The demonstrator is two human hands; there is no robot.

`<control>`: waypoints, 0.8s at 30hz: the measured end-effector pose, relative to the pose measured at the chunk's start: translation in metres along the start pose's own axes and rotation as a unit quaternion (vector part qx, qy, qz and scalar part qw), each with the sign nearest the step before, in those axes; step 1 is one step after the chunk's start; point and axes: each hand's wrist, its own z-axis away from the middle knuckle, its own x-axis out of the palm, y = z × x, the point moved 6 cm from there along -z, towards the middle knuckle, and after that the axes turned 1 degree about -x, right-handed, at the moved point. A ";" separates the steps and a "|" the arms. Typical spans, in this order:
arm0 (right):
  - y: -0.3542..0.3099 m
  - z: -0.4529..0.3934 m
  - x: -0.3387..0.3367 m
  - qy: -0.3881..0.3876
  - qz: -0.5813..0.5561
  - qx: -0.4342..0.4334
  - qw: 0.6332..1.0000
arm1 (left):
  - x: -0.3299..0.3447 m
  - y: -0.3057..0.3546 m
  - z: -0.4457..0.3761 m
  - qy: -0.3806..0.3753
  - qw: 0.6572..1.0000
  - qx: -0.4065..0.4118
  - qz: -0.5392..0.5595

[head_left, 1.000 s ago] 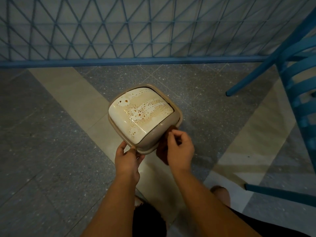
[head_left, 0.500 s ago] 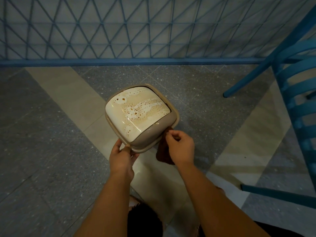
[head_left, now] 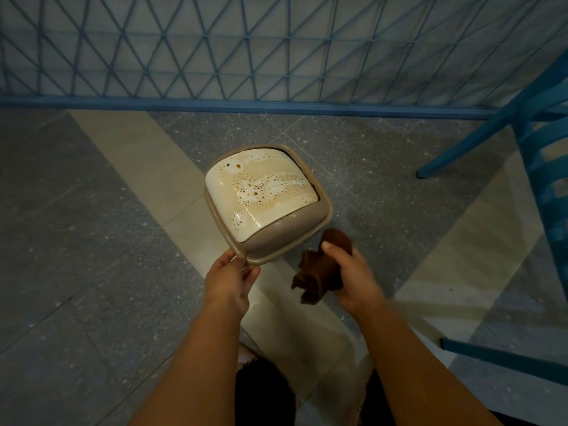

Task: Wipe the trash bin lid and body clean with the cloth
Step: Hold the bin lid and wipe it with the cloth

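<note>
We are just getting started. The trash bin (head_left: 278,241) sits on the floor (head_left: 92,241) in front of us, near a blue fence (head_left: 276,56), with a blue chair (head_left: 541,149) off to the right. Its white swing lid (head_left: 261,192) is still very dirty. Brown spots and streaks run all across the top, so we think no wiping has been done there yet. The tan body is mostly hidden under the lid, so we cannot tell how clean it is.

Our left hand (head_left: 229,279) holds the near corner of the bin's rim, with the fingers curled on it to keep the bin steady. Our right hand (head_left: 353,278) grips a crumpled brown cloth (head_left: 319,272). The cloth is just beside the bin's front edge and does not touch the lid.

So the lid and the body are both left to wipe.

We see no words, labels or brand names anywhere on the bin or the cloth.
</note>
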 end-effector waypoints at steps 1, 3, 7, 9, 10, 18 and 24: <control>-0.005 -0.003 -0.003 0.042 0.049 -0.036 0.997 | 0.000 0.000 -0.001 -0.002 1.000 0.000 -0.003; -0.021 -0.006 -0.013 0.133 0.185 -0.128 0.965 | -0.001 0.001 -0.001 -0.001 1.000 0.003 -0.007; -0.046 -0.006 -0.006 0.153 0.426 -0.293 0.842 | 0.001 0.002 0.002 0.009 1.000 0.009 0.002; -0.044 -0.009 0.007 0.115 0.541 -0.318 0.770 | 0.002 0.003 0.003 0.011 1.000 0.010 0.001; -0.042 -0.009 0.011 0.111 0.596 -0.318 0.729 | 0.002 0.004 0.004 0.012 1.000 0.011 0.000; -0.018 0.011 0.021 0.072 0.751 -0.348 0.556 | 0.005 0.004 0.007 0.023 0.999 0.022 0.004; -0.050 0.000 0.015 0.162 0.778 -0.299 0.529 | 0.005 0.005 0.006 0.019 1.000 0.022 -0.003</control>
